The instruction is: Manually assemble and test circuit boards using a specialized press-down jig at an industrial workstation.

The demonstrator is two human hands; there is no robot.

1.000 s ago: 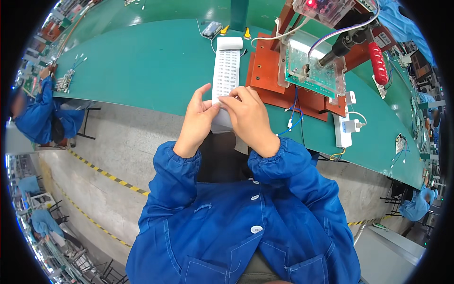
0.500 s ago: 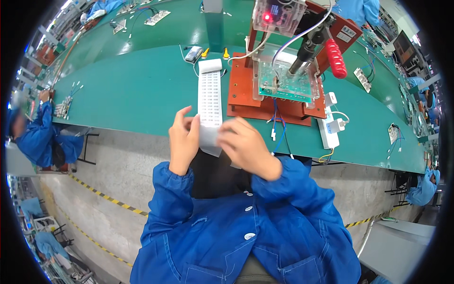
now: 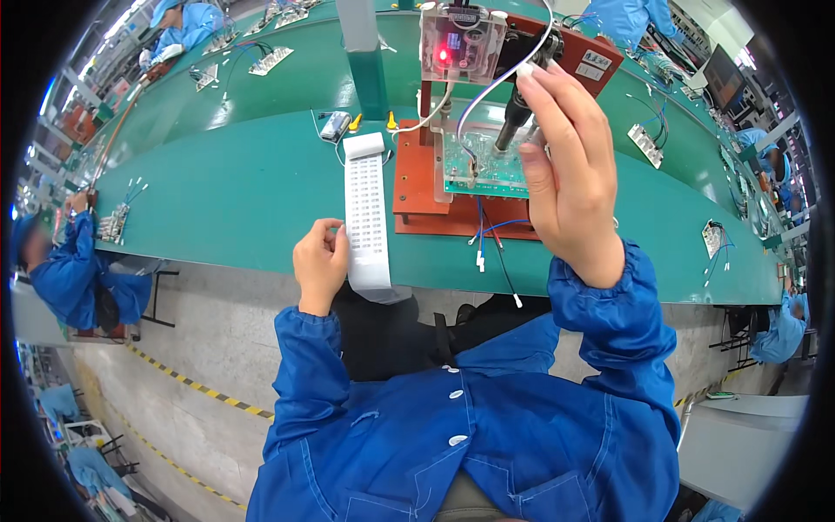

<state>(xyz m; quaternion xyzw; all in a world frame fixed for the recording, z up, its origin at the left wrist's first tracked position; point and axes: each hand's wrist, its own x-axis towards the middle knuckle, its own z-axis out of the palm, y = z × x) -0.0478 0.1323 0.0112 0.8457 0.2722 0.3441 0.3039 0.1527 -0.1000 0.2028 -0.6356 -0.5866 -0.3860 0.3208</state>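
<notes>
A long white strip of printed labels (image 3: 366, 209) lies on the green table, its far end rolled and its near end drooping over the front edge. At the strip's left edge my left hand (image 3: 320, 261) has its fingers curled in, closed on that edge. My right hand (image 3: 574, 170) is raised in front of the red test fixture (image 3: 417, 187), fingers stretched upward and thumb apart. It covers the clamp's red handle; whether it touches the handle is hidden. In the fixture lies a green circuit board (image 3: 487, 184) beneath a dark clamp rod (image 3: 513, 122).
A clear box with a red light (image 3: 459, 43) tops the fixture. Loose wires (image 3: 483, 252) hang from its front. A small grey device (image 3: 335, 126) and yellow-tipped parts (image 3: 355, 123) lie beyond the strip. A post (image 3: 364, 70) rises behind. A person in blue (image 3: 65, 252) sits at left.
My right hand has left the label strip and risen rightward to the fixture, covering the red handle. My left hand stays by the strip, slightly lower. The whole view has shifted a little.
</notes>
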